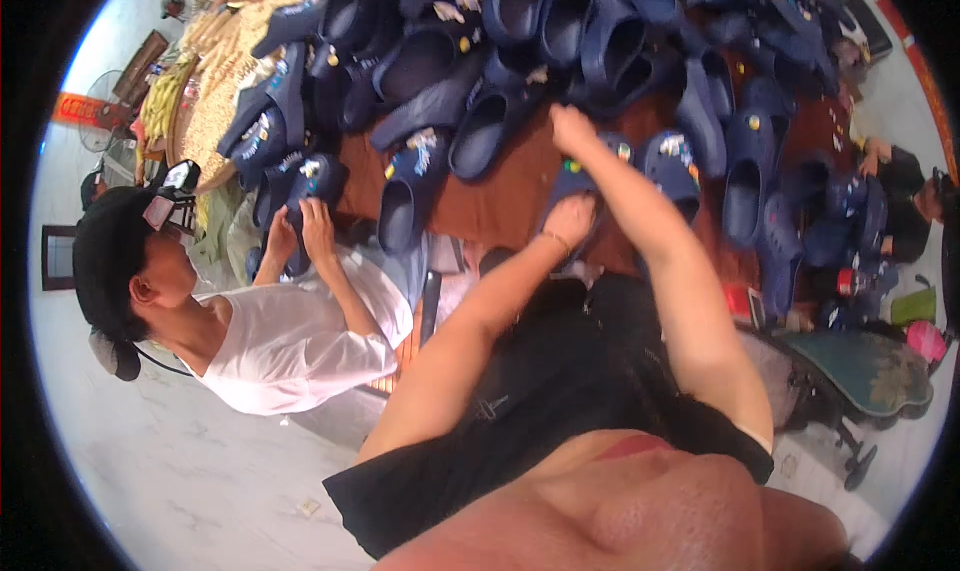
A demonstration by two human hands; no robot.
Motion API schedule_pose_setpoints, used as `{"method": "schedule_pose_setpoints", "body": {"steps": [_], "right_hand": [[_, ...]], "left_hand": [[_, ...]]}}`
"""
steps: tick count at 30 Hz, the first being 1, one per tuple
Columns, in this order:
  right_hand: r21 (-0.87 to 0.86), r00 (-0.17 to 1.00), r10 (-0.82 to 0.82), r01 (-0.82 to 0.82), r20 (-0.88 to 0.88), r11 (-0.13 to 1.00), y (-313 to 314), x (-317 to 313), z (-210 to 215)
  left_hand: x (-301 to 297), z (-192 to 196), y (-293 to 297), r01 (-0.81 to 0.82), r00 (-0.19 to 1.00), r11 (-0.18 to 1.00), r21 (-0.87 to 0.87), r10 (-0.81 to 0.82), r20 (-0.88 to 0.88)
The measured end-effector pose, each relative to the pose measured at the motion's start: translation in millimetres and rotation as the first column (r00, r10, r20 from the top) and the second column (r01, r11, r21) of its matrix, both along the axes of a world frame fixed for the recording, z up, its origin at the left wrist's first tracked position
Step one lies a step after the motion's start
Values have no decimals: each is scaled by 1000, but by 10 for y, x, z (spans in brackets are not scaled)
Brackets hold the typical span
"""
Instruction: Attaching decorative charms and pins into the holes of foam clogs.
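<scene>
My left hand point(572, 220) is closed on a navy clog point(573, 183) close in front of me, with small coloured charms on its upper. Beyond that clog, my right hand point(573, 131) is raised with its fingers curled together, near the front of the clog pile point(500, 101). Anything pinched in those fingers is too small to make out. Another navy clog point(670, 168) with white and coloured charms lies to the right of my right forearm. A lone navy clog point(408, 191) rests to the left, its open heel toward me.
At left, a person in a white shirt point(290, 341) and black cap handles a clog point(318, 178). Reddish-brown cloth point(480, 211) covers the table. A round tray of pale pieces point(210, 111) stands far left. At right are another person point(905, 196) and a green board point(860, 371).
</scene>
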State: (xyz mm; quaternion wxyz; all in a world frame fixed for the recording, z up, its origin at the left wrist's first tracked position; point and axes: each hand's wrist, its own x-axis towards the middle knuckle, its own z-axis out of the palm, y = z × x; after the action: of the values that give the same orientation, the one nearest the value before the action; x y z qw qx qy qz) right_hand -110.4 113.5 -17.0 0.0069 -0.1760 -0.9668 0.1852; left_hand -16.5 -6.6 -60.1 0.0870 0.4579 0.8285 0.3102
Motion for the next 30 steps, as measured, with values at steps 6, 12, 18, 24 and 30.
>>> {"method": "schedule_pose_setpoints", "body": {"steps": [6, 12, 18, 24, 30], "right_hand": [[-430, 999, -9, 25, 39, 902, 655, 201, 228], [-583, 986, -22, 115, 163, 804, 790, 504, 339], [-360, 971, -40, 125, 235, 924, 648, 477, 291], [-247, 933, -115, 207, 342, 947, 677, 397, 285], [37, 887, -152, 151, 436, 988, 543, 279, 325]], "left_hand": [[-41, 28, 25, -3, 995, 998, 70, 10, -95], [-31, 27, -14, 0, 998, 999, 35, 3, -68], [-1, 81, -12, 9, 1000, 999, -49, -8, 13], [-15, 116, -7, 10, 1000, 1000, 20, -9, -13], [-48, 54, -10, -10, 999, 998, 57, 12, -30]]}}
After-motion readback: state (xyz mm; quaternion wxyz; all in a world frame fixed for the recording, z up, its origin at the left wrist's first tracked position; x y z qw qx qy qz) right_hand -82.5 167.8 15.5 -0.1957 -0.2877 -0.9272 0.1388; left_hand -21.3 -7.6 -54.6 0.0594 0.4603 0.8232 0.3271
